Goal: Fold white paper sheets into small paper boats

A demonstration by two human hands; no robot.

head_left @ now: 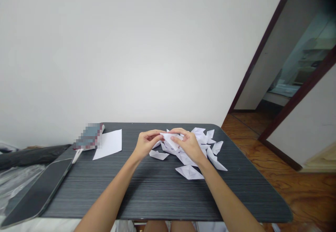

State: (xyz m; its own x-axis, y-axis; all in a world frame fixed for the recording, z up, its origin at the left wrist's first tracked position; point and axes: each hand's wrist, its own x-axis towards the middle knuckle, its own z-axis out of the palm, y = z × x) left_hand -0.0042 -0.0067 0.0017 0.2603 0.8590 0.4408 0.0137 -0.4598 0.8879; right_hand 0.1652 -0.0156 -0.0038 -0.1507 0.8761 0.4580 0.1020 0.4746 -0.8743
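Note:
A small piece of folded white paper point(170, 139) is held up above the dark table, pointed at its left end. My right hand point(187, 141) grips it, thumb across its front face and fingers along the top edge. At its left tip, my left hand point(149, 141) pinches with thumb and fingertips. Behind and below the hands lies a pile of folded paper boats point(186, 159), partly covered by my right hand and wrist. One paper boat point(189, 172) rests nearer to me, beside my right forearm, and another boat point(159, 155) sits below my left fingers.
The dark wood-grain table point(157, 197) stands against a white wall point(157, 50). On the left are a white paper sheet point(111, 144), a blurred-out item point(90, 135) partly over it, and a black tablet-like panel point(39, 190) at the edge. A doorway opens on the right.

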